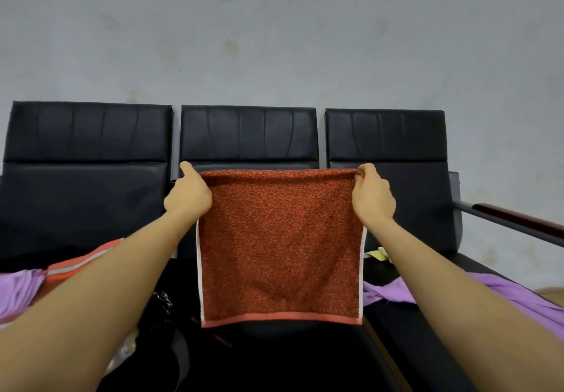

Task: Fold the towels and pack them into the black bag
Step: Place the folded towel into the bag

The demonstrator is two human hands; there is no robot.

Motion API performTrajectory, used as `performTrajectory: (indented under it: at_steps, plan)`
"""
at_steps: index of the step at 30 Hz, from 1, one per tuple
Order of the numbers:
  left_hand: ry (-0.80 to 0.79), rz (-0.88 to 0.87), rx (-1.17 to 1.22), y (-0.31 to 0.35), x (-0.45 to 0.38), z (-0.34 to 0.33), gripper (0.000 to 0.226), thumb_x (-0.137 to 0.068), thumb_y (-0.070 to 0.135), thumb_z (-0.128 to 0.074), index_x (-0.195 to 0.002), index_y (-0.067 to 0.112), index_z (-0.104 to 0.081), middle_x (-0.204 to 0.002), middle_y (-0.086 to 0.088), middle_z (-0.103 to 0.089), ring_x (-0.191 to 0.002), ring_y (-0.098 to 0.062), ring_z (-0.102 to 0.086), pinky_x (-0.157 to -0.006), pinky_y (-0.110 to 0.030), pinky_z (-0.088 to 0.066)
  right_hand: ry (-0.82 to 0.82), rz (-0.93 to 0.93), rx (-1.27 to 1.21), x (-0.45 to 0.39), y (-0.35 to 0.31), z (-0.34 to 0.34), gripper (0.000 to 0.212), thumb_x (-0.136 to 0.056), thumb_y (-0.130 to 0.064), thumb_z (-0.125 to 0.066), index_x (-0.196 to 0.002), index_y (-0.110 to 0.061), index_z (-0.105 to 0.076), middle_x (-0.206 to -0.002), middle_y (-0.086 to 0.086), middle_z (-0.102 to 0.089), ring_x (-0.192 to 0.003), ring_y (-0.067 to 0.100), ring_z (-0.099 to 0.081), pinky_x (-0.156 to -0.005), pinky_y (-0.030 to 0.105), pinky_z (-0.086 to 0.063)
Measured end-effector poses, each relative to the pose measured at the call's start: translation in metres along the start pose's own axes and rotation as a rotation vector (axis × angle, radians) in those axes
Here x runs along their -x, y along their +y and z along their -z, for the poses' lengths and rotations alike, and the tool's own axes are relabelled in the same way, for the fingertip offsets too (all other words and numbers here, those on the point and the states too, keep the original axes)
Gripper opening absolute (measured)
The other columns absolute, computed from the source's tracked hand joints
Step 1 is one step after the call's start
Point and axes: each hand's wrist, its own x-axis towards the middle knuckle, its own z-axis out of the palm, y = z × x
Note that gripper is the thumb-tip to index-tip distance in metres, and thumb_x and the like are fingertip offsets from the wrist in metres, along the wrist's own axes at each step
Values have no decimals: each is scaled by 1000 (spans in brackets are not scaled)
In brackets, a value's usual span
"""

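A row of three black seats (91, 178) stands against a grey wall (274, 40), and serves as the work surface, with the cloths spread along it within reach.

The red towel (280, 245) hangs in the air in front of the middle seat, stretched flat between both hands. It seems already doubled over along its top edge, where the fabric rolls in a fold, so holding it up lets gravity pull the layers straight and brings the lower hems level before the next fold. A pale border runs down each side and a salmon band along the bottom.

A purple cloth (503, 294) lies on the right seat, and another purple cloth (18, 294) on the left, beside a folded orange striped towel (79, 263), probably set aside waiting for packing.

Below the red towel is a dark mass with a metal clasp (163, 298); this may be the black bag, though it is too dark to tell.

The left hand (189, 196) grips the top left corner, fingers curled behind the cloth. The right hand (372, 193) pinches the top right corner, fingers (361, 173) hooked over the edge.
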Motion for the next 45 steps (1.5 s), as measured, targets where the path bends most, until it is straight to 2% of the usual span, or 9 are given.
performTrajectory:
  at_steps: [4,8,15,20,28,31,35,39,45]
  plan:
    - [-210,57,332,5,-9,-5,41,-85,-1,-28,-124,11,-36,-73,-16,-62,-49,-24,-51,-49,-27,-42,-55,-93,-221,-8,0,-7,32,-103,-27,-30,-110,-22,-60,-84,3,-61,-84,28,-62,-71,37,-48]
    - [-378,208,540,5,-14,-24,55,-87,4,-16,-135,26,-29,-67,-16,-63,-35,-17,-46,-41,-17,-31,-192,-343,-593,-11,4,-26,24,-104,-22,-30,-107,-21,-54,-64,13,-66,-40,18,-56,-37,22,-42]
    - [-479,366,701,-7,-27,-73,46,-95,18,-14,-133,39,-30,-104,-19,-62,-77,-30,-59,-68,-33,-45,-294,-393,-589,-21,23,-69,22,-104,-26,-28,-104,-23,-50,-90,21,-66,-71,33,-70,-63,44,-60]
    - [-369,330,848,-4,-55,-88,44,-97,16,-18,-127,40,-39,-89,-3,-50,-60,-16,-42,-58,-27,-35,-286,-397,-696,-44,18,-91,24,-103,-25,-29,-97,-28,-51,-106,17,-61,-94,30,-64,-80,51,-55]
    - [53,163,1068,-11,-36,-102,38,-97,3,-25,-115,28,-47,-87,8,-50,-71,-2,-45,-59,-9,-41,-84,-171,-836,-33,20,-102,27,-102,-14,-28,-90,-27,-50,-87,-6,-54,-81,8,-50,-77,22,-44]
    - [99,243,1033,-24,-2,-114,31,-95,2,-28,-107,22,-49,-84,9,-50,-73,-5,-47,-62,-5,-42,-67,-221,-847,-3,37,-102,24,-102,-9,-30,-93,-18,-51,-81,-6,-52,-74,3,-48,-60,6,-40]
    - [119,419,756,-56,38,-134,28,-94,10,-30,-101,19,-56,-121,-5,-51,-93,-18,-47,-107,-40,-32,-62,-341,-748,37,63,-107,22,-97,-9,-35,-89,-15,-55,-87,2,-56,-85,16,-54,-74,25,-43]
    - [89,469,501,-68,66,-134,36,-95,13,-30,-105,4,-63,-118,-19,-59,-110,-37,-48,-103,-38,-24,58,-367,-383,66,79,-103,18,-94,-13,-38,-82,-14,-51,-112,8,-52,-98,25,-50,-95,39,-36]
    - [20,416,272,-89,74,-143,31,-91,22,-43,-101,4,-66,-108,-20,-65,-106,-40,-54,-98,-39,-31,-101,-449,-157,80,97,-104,26,-90,-26,-49,-80,-11,-68,-87,6,-64,-88,29,-54,-88,38,-35]
